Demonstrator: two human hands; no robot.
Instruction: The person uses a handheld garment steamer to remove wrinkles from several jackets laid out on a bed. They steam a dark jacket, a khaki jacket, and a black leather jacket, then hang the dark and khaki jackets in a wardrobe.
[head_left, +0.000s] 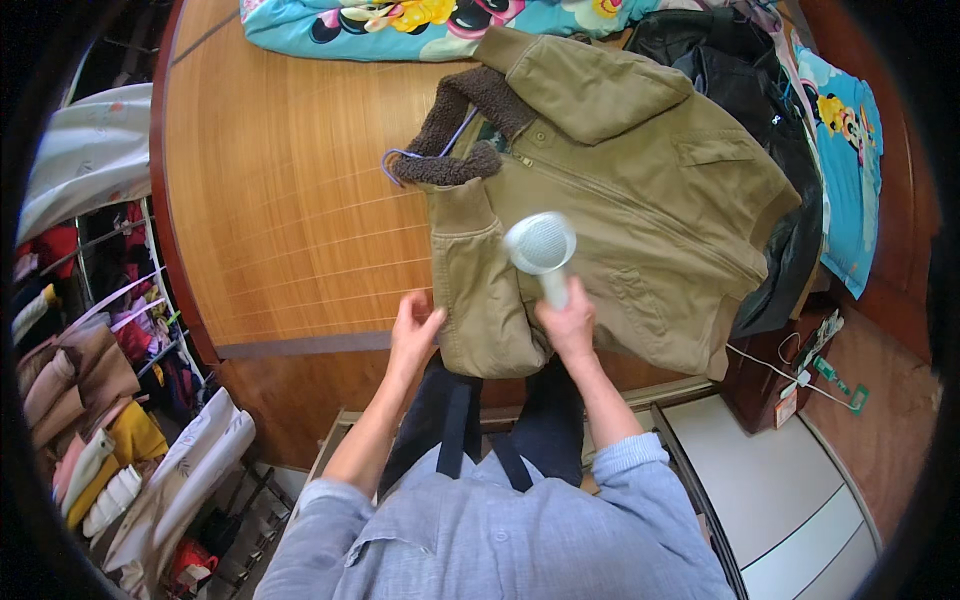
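An olive-green jacket (577, 202) with a dark brown fleece collar (442, 142) lies spread on the bed mat, one sleeve (487, 300) folded down towards me. A purple hanger (391, 166) pokes out at the collar. My right hand (568, 319) is closed around the handle of a white round-headed device (541, 244), perhaps a fabric shaver, held over the jacket beside that sleeve; it is slightly blurred. My left hand (417, 330) is at the sleeve's left edge, its thumb against the cloth; whether it pinches the fabric cannot be told.
A bamboo mat (300, 187) covers the bed. Dark jackets (727, 75) lie behind the olive one, and a blue cartoon-print quilt (345, 30) lies along the far edge. Racks with clothes (97, 360) stand at the left. A power strip with cables (817, 337) is at the right.
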